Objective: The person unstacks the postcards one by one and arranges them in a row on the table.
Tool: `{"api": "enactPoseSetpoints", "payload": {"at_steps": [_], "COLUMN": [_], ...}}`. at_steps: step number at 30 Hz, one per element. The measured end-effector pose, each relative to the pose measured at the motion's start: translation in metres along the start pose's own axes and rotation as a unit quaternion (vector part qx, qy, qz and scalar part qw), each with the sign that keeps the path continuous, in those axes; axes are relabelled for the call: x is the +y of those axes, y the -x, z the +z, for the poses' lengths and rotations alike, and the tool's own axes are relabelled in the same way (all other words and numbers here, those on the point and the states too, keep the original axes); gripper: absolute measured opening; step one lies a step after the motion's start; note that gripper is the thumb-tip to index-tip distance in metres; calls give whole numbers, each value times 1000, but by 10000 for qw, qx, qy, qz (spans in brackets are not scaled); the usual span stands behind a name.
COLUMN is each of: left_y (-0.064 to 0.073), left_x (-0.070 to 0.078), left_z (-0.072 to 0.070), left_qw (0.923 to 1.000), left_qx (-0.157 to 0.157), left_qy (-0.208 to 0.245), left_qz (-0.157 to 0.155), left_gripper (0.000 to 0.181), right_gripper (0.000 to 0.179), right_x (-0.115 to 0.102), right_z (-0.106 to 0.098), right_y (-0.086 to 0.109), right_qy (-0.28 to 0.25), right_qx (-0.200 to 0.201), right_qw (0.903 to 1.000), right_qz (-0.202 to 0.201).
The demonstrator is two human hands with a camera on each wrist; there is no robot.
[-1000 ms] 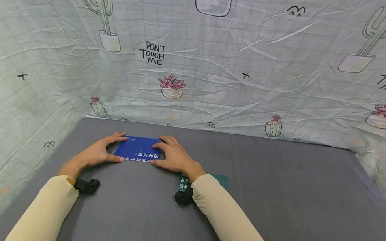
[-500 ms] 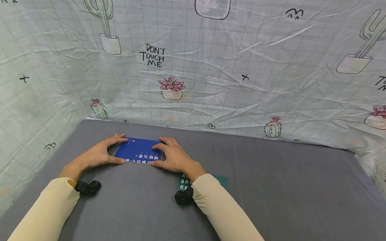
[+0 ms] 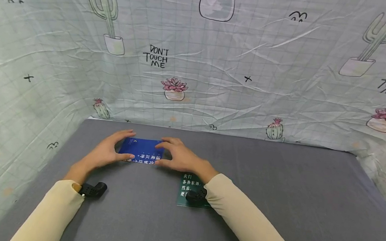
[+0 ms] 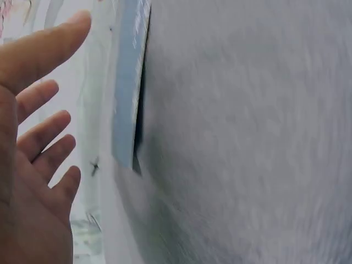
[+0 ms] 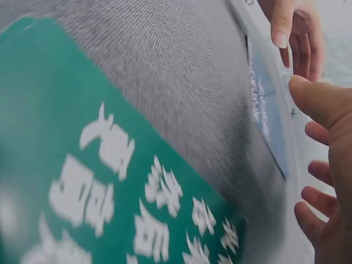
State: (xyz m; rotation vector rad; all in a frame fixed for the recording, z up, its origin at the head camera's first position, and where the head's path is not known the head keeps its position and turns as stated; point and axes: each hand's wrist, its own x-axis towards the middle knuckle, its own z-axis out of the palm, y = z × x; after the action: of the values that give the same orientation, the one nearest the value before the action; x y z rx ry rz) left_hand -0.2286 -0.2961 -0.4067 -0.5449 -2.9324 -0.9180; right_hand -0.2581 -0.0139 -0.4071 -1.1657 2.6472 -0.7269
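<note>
A blue card [image 3: 141,146] with white writing lies on the grey table at the back left. My left hand [image 3: 103,152] stands at its left end, fingers spread and thumb apart from them. In the left wrist view a gap shows between these fingers and the card [image 4: 126,93]. At the card's right end is my right hand [image 3: 185,157], its fingers relaxed. The right wrist view shows its thumb and fingers off the card [image 5: 267,104]. Neither hand grips anything. Under my right wrist lies a green card [image 3: 183,201] with white writing, partly hidden in the head view.
The grey table [image 3: 276,209] stretches off to the right. Pale cloth [image 3: 218,52] printed with cacti hangs behind it and along both sides. A black wrist camera sits on each wrist, the right one [image 3: 196,195] overlapping the green card in the head view.
Both hands have come off the blue card's ends; the left has lifted slightly and the right wrist has shifted right, uncovering more of the green card. The blue card stays on the table.
</note>
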Motion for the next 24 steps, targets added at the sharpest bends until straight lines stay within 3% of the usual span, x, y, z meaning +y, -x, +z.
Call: {"api": "enactPoseSetpoints", "payload": {"at_steps": [7,14,24], "left_y": [3,12,19], "left_x": [22,52,94], "left_z": [11,29,52], "left_qw": [9993,9980,9951], "left_qx": [337,543,485], "left_qy": [18,291,865], "left_qz": [159,-148,39], "left_gripper": [78,75,74], "right_gripper": [55,56,61], "right_x": [9,19,29], "right_z": [-17,-27,-33], "right_y": [25,59,103], "right_qy": [77,157,13], "right_qx": [118,143,115], "right_qw": [9993,9981,9985], "right_qz": [-335,-570,-537]}}
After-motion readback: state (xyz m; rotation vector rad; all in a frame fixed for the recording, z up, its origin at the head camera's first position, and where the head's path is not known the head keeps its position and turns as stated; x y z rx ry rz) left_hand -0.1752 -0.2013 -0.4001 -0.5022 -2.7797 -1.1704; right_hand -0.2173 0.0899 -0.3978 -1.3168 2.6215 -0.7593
